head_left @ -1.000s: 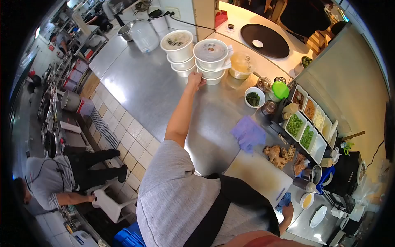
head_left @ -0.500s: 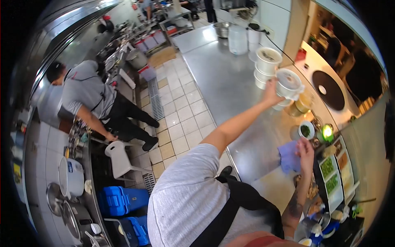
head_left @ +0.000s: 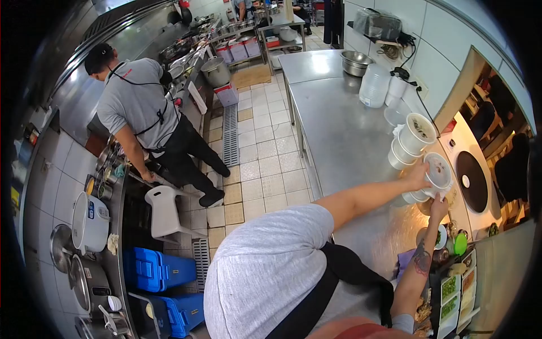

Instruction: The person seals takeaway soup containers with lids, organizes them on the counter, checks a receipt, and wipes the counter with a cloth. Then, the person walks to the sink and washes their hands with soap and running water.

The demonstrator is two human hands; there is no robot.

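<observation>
A round white tub (head_left: 436, 172) with a clear lid sits on top of another pale tub at the right side of the steel counter. My left hand (head_left: 416, 177) is closed around its left side. On the near side, my right hand (head_left: 438, 207) has its fingers closed at the tub's edge, where something thin and whitish shows. Just behind stands a stack of white tubs (head_left: 402, 152), with an open tub (head_left: 421, 130) on top holding dark pieces. Below my right hand, a bowl of chopped greens (head_left: 439, 237) is partly hidden by my forearm.
The steel counter (head_left: 333, 113) carries a metal bowl (head_left: 355, 63) and stacked clear containers (head_left: 375, 86) at its far end. Trays of chopped greens (head_left: 449, 288) lie at lower right. To the left, a co-worker (head_left: 147, 107) stands by a white stool (head_left: 164, 212) and blue bins (head_left: 161, 270).
My right hand has moved up from beside the greens to the lidded tub. My left hand stays on that tub. The view has shifted, and the co-worker stands more upright.
</observation>
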